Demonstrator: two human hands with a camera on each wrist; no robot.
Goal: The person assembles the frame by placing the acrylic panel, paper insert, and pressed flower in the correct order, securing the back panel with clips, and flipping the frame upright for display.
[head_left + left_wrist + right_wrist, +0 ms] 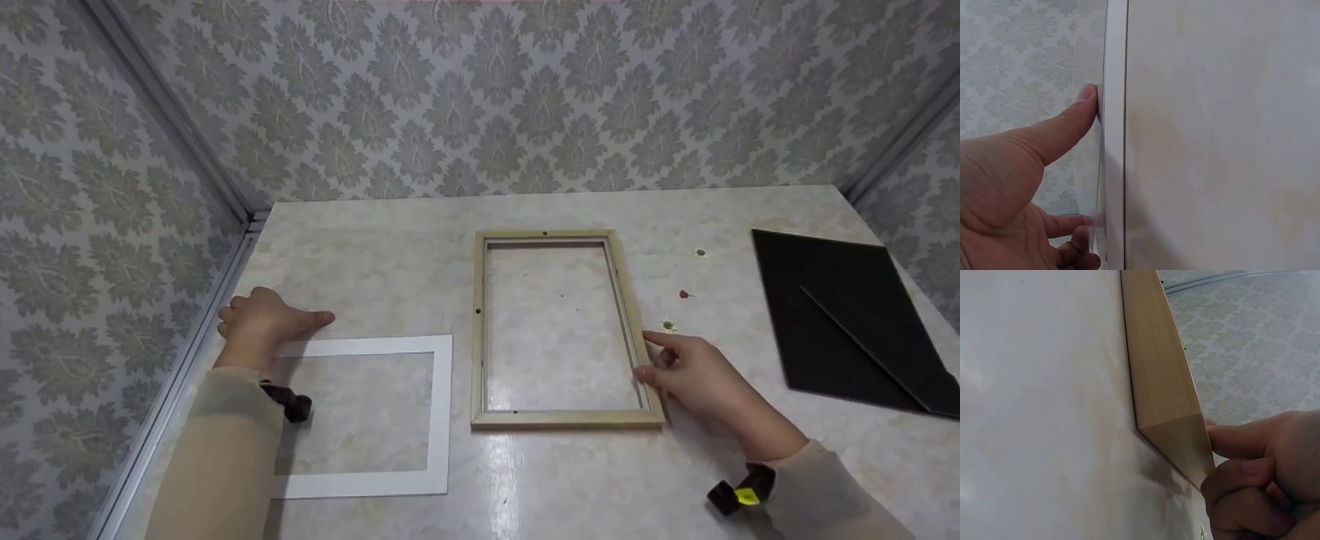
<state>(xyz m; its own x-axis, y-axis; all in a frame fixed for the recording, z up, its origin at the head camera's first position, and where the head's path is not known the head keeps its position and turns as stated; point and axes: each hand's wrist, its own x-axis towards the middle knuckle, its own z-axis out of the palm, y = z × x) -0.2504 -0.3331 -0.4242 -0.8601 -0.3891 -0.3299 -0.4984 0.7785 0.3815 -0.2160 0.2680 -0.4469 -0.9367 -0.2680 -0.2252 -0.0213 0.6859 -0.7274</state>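
A light wooden picture frame (567, 420) lies upright on the table, in the middle of the head view. My right hand (694, 373) pinches its right side near the lower corner, thumb on the rim, index finger along the outer side. The right wrist view shows the frame's side and corner (1157, 354) beside my curled fingers (1247, 489). To the left lies a white mat (439, 420) with a rectangular window. My left hand (266, 319) is at its far left corner, thumb straight. In the left wrist view, the thumb touches a thin clear sheet (1100, 169) along the mat's edge.
Two small pale flowers (700, 253) and a red one (684, 294) lie right of the frame. Further right is a black backing board (840, 330) with a slanted flap edge across it. Patterned walls (499, 105) enclose the marbled table (375, 232).
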